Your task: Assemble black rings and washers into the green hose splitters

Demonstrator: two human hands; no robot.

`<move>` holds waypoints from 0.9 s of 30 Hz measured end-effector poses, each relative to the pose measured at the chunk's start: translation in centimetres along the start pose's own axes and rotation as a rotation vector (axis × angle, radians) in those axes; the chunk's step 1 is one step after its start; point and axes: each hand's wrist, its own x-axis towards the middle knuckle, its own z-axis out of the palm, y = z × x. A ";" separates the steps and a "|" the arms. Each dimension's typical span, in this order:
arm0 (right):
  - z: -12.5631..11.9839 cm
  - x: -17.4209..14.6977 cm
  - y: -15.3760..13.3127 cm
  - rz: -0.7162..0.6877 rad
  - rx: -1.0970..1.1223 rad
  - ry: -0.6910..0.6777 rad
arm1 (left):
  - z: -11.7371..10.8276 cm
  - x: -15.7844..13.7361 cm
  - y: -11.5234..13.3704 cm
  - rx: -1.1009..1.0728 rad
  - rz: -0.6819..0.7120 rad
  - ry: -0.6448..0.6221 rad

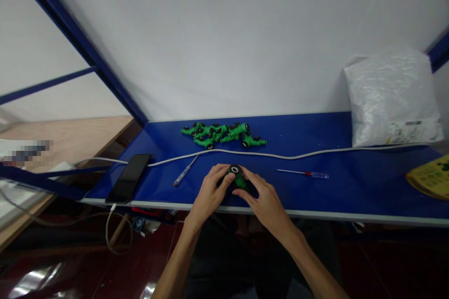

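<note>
Over the blue shelf's front part, a green plastic hose valve [240, 181] with a black ringed end is held between both hands. My left hand [213, 189] closes on its black end from the left, thumb pressed against it. From the right, my right hand [260, 192] grips its body with thumb and fingers; part of the valve is hidden by them. Several similar green valves [233, 132] with black parts lie in a loose group behind my hands. A clear-handled screwdriver [182, 176] rests to the left, and another screwdriver [314, 175] to the right.
A white cable [266, 153] runs across the blue shelf [315, 131]. At left lies a black phone [129, 178] with a charging cord. A white plastic package [393, 98] leans at the right wall, near a yellow container [431, 177]. The shelf has a pale front edge.
</note>
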 end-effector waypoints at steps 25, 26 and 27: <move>0.1 -0.8 -0.5 -0.012 -0.149 -0.018 | 3.0 -0.5 1.6 -0.191 -0.191 0.296; 0.2 -0.8 -0.5 -0.009 -0.148 -0.012 | 3.0 -0.6 1.6 -0.196 -0.190 0.294; 0.2 -0.8 -0.6 -0.005 -0.145 -0.002 | 3.0 -0.6 1.5 -0.201 -0.188 0.293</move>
